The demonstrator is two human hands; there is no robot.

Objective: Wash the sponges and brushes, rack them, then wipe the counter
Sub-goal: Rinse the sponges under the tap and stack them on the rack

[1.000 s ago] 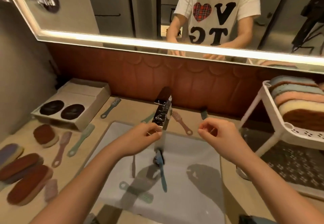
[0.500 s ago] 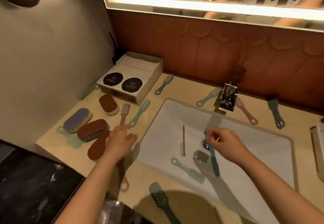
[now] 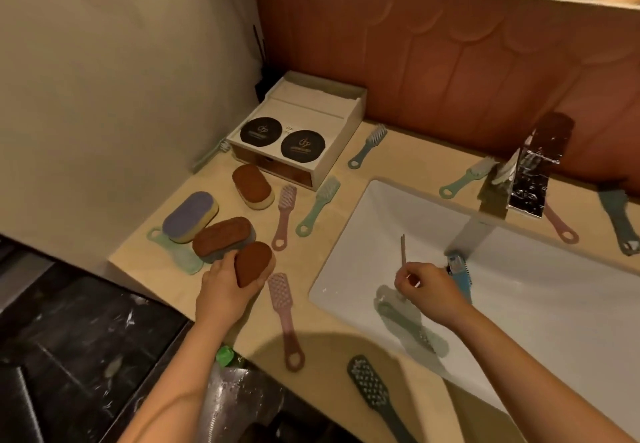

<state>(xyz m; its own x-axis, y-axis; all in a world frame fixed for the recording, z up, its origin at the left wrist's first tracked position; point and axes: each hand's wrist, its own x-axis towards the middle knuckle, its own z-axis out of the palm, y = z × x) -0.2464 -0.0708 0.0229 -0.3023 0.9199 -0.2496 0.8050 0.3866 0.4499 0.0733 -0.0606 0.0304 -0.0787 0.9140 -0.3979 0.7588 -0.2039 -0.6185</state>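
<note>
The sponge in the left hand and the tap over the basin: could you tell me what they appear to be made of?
The sponge looks like soft foam: a matte brown scouring face over a paler base. The tap looks like polished metal, probably chrome, given its mirror-like reflections.

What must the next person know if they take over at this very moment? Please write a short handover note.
Left hand: grips a brown sponge left of the sink.
Right hand: fingers curled over the sink beside the blue brush; I cannot tell whether it holds anything.
On the counter: three more sponges, including the purple sponge, and many brushes. A green brush lies in the sink.
Done: no rack is in view, so unknown.
Left: wash everything, rack it, wipe the counter.
</note>
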